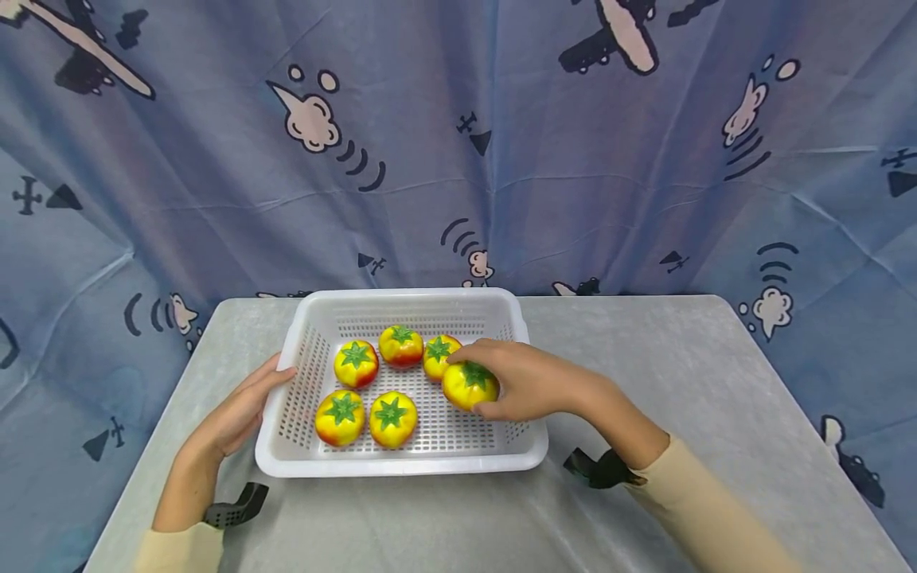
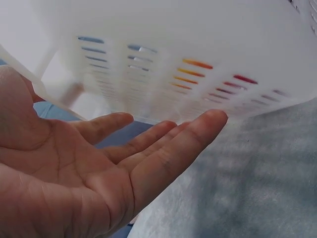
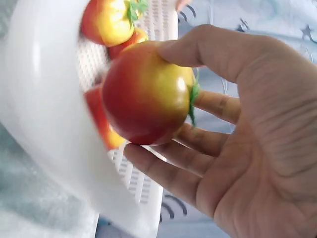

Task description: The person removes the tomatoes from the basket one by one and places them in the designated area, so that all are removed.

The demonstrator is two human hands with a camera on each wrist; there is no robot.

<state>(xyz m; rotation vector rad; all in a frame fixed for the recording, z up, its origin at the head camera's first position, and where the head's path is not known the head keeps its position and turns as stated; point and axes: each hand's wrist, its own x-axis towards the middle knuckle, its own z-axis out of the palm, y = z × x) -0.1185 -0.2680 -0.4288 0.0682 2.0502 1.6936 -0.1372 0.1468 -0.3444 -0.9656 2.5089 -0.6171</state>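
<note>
Tomato [image 1: 470, 385] sits in the right hand [image 1: 526, 380], whose fingers [image 3: 198, 140] curl around it, over the three o'clock side of the white basket [image 1: 401, 465]. Five more tomatoes [image 1: 391, 419] lie inside the basket. At nine o'clock, the left hand [image 1: 239, 414] rests flat against the basket's wall, fingers [image 2: 168, 148] straight, on the gray tabletop [image 1: 680, 374].

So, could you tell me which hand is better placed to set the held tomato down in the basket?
The right hand, probably: it already grips the tomato over the white basket, beside five others. The left hand lies open against the basket's left wall, holding nothing.
</note>
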